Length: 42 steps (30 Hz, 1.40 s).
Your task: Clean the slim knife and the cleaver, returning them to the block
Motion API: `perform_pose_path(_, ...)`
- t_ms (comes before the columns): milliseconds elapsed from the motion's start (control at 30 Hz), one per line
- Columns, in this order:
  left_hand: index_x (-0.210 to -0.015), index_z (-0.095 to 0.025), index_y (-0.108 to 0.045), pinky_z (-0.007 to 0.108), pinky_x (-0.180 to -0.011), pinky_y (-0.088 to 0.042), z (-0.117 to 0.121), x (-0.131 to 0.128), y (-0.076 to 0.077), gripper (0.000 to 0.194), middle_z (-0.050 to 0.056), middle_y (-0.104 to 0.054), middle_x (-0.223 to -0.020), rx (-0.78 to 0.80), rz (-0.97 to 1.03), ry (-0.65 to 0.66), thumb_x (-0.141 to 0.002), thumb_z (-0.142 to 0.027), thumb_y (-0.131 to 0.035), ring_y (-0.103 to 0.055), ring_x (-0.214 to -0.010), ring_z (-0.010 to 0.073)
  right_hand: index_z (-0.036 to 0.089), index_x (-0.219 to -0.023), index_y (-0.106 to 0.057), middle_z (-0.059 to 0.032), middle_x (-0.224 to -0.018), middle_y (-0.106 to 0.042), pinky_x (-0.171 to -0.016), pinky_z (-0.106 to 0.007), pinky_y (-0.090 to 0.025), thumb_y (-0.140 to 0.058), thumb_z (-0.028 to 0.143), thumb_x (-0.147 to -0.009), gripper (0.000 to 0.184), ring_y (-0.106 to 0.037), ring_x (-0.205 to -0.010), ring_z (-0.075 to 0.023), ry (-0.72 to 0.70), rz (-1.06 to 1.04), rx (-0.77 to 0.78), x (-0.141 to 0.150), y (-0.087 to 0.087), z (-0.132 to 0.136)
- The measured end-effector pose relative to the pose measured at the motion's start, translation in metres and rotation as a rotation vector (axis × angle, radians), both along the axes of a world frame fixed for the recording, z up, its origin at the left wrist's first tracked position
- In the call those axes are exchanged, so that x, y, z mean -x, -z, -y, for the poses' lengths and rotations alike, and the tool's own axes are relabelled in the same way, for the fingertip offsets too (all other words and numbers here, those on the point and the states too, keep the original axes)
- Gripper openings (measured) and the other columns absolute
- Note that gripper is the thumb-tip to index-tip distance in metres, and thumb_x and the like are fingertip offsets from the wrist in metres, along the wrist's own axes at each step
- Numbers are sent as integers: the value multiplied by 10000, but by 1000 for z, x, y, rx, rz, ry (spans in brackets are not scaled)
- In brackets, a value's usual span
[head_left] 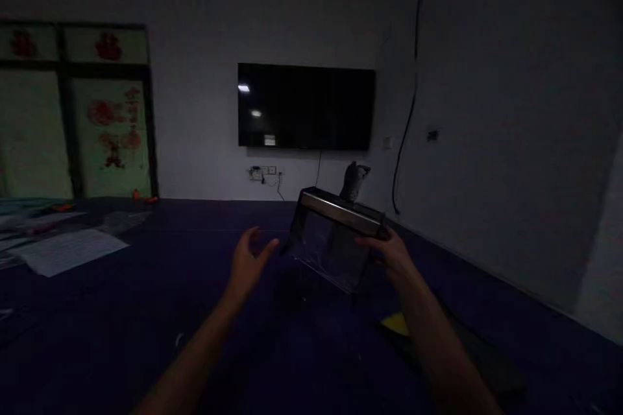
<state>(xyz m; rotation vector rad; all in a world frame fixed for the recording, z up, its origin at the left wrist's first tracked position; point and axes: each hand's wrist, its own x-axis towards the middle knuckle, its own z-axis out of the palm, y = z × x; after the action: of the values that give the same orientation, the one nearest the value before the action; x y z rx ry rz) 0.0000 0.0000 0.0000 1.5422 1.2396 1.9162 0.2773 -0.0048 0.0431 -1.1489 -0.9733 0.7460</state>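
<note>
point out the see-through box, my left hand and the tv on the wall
See-through box (329,245): head view, on its clear side panel.
Left hand (246,263): head view, on the middle of the hand.
TV (307,107): head view, on the middle of its dark screen.

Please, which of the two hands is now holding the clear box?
The right hand: it grips the box at its right end. The left hand is open near the other end and grips nothing.
</note>
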Motion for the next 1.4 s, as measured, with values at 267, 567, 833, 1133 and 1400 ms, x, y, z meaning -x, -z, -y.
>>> perform_pose_path(267, -1279, -187, -419, 422, -1060, -273, -1, 25, -38, 889, 183, -381, -1404, 68, 2, 248, -513, -425, -802, -327, -1313, 295, 220, -952, -608, -34, -946, -675, -633, -307, -477, -798, 212, -368, 615, -600, -927, -277, -316, 13, -74, 14, -2, 12)
perform_pose_path(567, -1308, -190, -424, 431, -1027, -326, 32, 44, -56, 919, 135, -499, -1312, 106, -76, 498, -483, -313, -809, -447, -1221, 318, 201, -955, -643, -20, -954, -702, -815, -325, -450, -773, 169, -410, 561, -609, -941, -246, -638, 96, -129, 38, 5, 18)
perform_pose_path(833, -1224, -211, -426, 410, -911, -417, 47, 46, -62, 839, 90, -601, -1117, 278, -103, 584, -473, -161, -796, -587, -1014, 274, 200, -1006, -627, -22, -1006, -694, -904, -359, -414, -786, 138, -414, 616, -592, -1012, -255, -708, 100, -128, 38, 9, 16)
perform_pose_path(1133, -1079, -208, -512, 315, -840, -440, 42, 28, -61, 759, 34, -576, -1070, 175, 148, 540, -382, -61, -776, -575, -955, 217, 205, -1037, -617, -34, -1093, -667, -945, -380, -394, -779, 144, -423, 638, -553, -1082, -273, -700, 111, -137, 31, 11, 12)
perform_pose_path(1400, -1001, -174, -582, 267, -794, -446, 39, 17, -61, 740, 16, -595, -981, 98, 309, 495, -298, -27, -762, -559, -920, 195, 209, -991, -634, -32, -1026, -690, -922, -371, -409, -784, 137, -433, 583, -575, -1048, -268, -699, 44, -92, 33, 16, 9)
